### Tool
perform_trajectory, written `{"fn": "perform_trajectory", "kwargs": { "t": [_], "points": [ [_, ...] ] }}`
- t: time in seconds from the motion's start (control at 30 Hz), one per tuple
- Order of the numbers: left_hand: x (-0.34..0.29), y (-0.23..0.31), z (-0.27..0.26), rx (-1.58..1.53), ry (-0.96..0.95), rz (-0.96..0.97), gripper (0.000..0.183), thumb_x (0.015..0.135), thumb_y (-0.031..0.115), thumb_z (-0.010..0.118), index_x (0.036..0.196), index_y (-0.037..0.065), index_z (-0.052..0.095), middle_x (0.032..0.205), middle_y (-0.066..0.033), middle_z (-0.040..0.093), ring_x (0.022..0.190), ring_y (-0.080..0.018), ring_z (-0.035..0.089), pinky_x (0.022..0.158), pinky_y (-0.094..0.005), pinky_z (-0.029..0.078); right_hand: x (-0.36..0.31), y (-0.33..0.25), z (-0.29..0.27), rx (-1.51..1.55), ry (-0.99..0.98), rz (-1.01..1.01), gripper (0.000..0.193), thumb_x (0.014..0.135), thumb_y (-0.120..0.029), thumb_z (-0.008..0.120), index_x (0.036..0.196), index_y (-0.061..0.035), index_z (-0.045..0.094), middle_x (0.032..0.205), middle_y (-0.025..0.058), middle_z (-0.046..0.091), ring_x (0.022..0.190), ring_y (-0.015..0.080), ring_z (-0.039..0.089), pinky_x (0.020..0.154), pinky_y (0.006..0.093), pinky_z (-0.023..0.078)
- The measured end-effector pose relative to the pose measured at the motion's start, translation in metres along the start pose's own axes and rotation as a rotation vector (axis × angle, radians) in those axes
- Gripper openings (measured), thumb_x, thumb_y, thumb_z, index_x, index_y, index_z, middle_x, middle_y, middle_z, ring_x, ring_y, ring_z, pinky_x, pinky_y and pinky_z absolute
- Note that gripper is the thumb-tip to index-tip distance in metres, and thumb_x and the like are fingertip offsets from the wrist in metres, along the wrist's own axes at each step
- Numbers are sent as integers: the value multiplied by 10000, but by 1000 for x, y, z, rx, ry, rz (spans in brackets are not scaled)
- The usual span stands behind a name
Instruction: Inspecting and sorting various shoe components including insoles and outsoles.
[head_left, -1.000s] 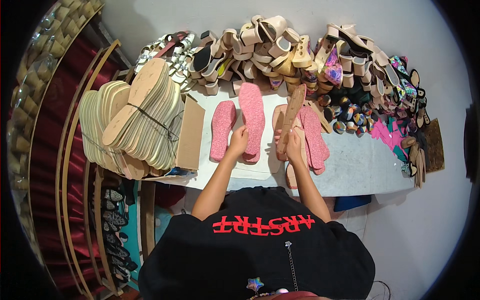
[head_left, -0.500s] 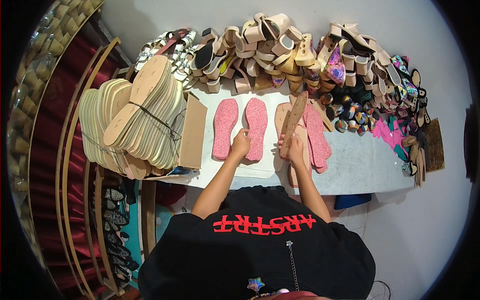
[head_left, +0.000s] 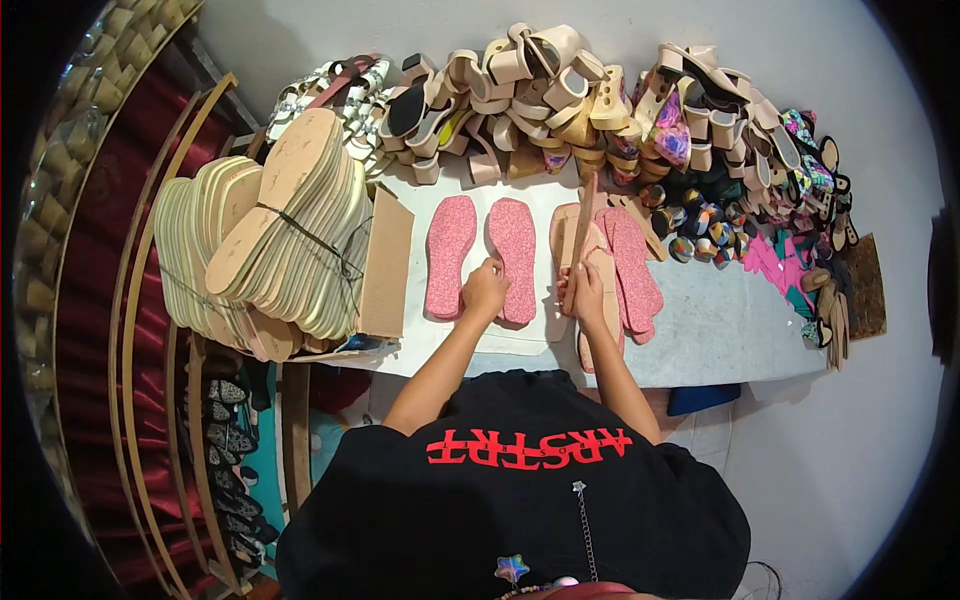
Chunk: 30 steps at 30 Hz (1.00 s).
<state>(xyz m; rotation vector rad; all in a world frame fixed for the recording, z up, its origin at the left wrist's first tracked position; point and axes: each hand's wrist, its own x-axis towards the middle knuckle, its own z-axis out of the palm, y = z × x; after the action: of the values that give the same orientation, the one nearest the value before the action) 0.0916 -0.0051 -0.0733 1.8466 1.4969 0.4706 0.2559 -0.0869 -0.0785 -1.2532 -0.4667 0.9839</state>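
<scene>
Two pink speckled shoe insoles lie on the white sheet in front of me, one at the left [head_left: 450, 260] and one at the right [head_left: 516, 250]. My left hand [head_left: 485, 290] is closed at the inner edge of the right-hand one, its fingertips partly hidden. In my right hand [head_left: 588, 292] is a tan insole [head_left: 581, 240], gripped near its lower end and turned almost edge-on. Beneath that hand lie more tan insoles [head_left: 600, 255], with pink insoles [head_left: 630, 270] overlapping to their right.
At the left, a carton [head_left: 388, 265] adjoins tall stacks of insoles [head_left: 290, 220], one tied with a dark cord. Heeled sandals [head_left: 540, 100] pile along the wall. Multicoloured rounded pieces [head_left: 710, 230] and pink material [head_left: 775, 262] lie at the right of the table [head_left: 730, 330].
My right hand has turned the tan insole from showing its marked face to nearly edge-on. The pink insole at my left hand has tilted slightly, its top shifting left.
</scene>
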Motion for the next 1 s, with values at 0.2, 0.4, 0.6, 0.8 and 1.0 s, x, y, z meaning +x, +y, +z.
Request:
{"fn": "perform_trajectory", "kwargs": {
  "t": [0.2, 0.4, 0.6, 0.8, 1.0],
  "points": [
    [7, -8, -2, -289, 107, 169, 277, 771, 251, 611, 946, 43, 559, 756, -92, 607, 674, -203, 579, 586, -316, 453, -9, -5, 36, -531, -108, -300, 548, 778, -190, 604, 1205, 45, 354, 909, 114, 526, 767, 169, 536, 655, 268, 453],
    [10, 2, -38, -919, -158, -10, 197, 836, 199, 548, 827, 3, 563, 705, -7, 547, 600, -81, 489, 527, -219, 407, -21, 7, 84, -751, -297, -401, 688, 771, -239, 592, 1247, 113, 242, 1220, 305, 346, 1154, 377, 351, 979, 388, 272],
    [10, -16, -61, -839, 15, -43, 272, 786, 97, 598, 1009, -22, 496, 737, -43, 580, 681, -59, 517, 542, -199, 415, -20, 20, 105, -694, -249, -391, 481, 809, -135, 528, 1218, 49, 353, 1072, 236, 494, 954, 289, 507, 832, 353, 400],
    [0, -12, -46, -865, -175, -75, 467, 757, 68, 619, 1167, -35, 420, 912, -97, 587, 649, -113, 558, 549, -219, 455, -19, 16, 88, -742, 37, -375, 368, 780, -41, 470, 1130, 65, 430, 997, 252, 535, 897, 344, 537, 787, 382, 419],
    [-3, -10, -20, -632, -301, 43, 387, 715, -41, 580, 1094, -47, 501, 920, -90, 573, 721, -109, 567, 617, -213, 461, -12, 25, 66, -797, 43, -306, 366, 765, -28, 466, 1112, 83, 432, 1014, 271, 507, 940, 384, 497, 827, 417, 384]
  ]
}}
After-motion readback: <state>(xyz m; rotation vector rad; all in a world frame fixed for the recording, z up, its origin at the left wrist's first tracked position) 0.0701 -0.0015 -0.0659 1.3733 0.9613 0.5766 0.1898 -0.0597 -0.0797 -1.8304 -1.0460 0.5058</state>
